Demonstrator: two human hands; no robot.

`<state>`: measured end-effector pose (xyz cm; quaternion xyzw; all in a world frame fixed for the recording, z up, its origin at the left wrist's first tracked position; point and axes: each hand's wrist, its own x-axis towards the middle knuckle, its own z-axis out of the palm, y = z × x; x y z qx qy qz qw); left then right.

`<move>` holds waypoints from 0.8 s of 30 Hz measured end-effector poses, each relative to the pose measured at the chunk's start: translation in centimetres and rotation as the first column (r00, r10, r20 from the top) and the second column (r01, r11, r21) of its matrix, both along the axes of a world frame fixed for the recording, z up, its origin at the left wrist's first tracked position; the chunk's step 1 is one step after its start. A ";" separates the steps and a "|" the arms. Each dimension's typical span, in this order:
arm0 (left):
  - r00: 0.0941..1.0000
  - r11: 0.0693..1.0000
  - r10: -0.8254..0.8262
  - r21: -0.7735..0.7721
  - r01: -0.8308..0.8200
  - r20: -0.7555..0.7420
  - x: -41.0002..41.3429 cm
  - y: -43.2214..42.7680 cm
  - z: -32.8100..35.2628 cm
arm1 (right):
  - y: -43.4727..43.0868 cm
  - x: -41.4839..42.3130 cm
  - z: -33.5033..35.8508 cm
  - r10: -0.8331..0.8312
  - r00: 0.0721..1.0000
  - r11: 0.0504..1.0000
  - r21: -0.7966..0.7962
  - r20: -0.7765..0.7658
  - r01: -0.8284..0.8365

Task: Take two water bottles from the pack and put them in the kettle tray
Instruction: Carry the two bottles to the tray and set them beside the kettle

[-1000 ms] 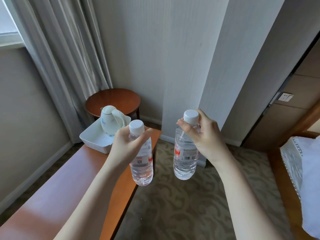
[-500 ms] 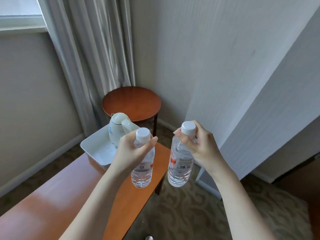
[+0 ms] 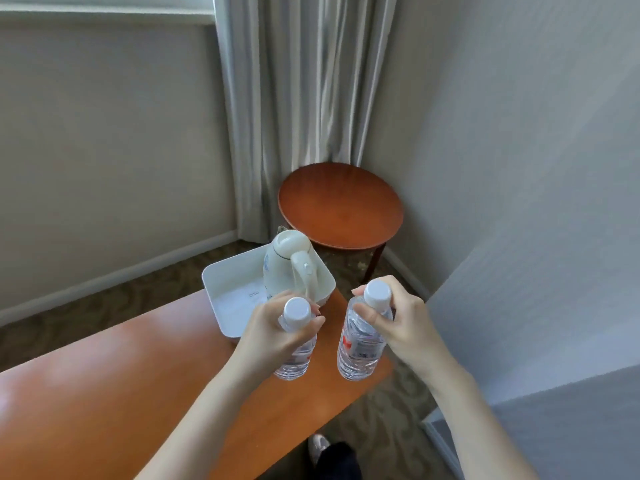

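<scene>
I hold one clear, white-capped water bottle in each hand, both upright above the near end of the wooden bench. My left hand grips the left bottle around its neck. My right hand grips the right bottle, which has a red-printed label, near its cap. Just beyond the hands sits the white rectangular kettle tray at the bench's far end. A cream kettle stands in the tray's right part; the tray's left floor is bare. The pack is out of view.
The orange-brown bench runs from lower left to the tray. A round wooden side table stands in the corner behind it, under grey curtains. Patterned carpet and my shoe lie below; walls close in at the right.
The view has swung left and down, and I have come closer to the bench. Both bottles now hang nearer the tray, over the bench end, still held the same way.
</scene>
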<state>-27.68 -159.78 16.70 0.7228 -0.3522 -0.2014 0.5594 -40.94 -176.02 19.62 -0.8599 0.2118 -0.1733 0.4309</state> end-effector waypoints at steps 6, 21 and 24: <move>0.973 0.969 0.215 0.140 -0.202 -0.083 -0.6 -1.1 -3.5 | -3.7 3.2 -5.0 0.292 0.944 0.956 0.016 -0.157 -0.293; 0.919 0.774 0.393 0.528 -0.349 0.031 -0.7 -0.8 -11.1 | -3.7 8.7 -13.6 0.540 0.759 0.814 -0.004 -0.363 -0.581; 0.905 0.759 0.423 0.532 -0.375 0.035 -0.9 -0.9 -11.9 | -3.2 9.3 -13.8 0.542 0.753 0.805 -0.026 -0.373 -0.593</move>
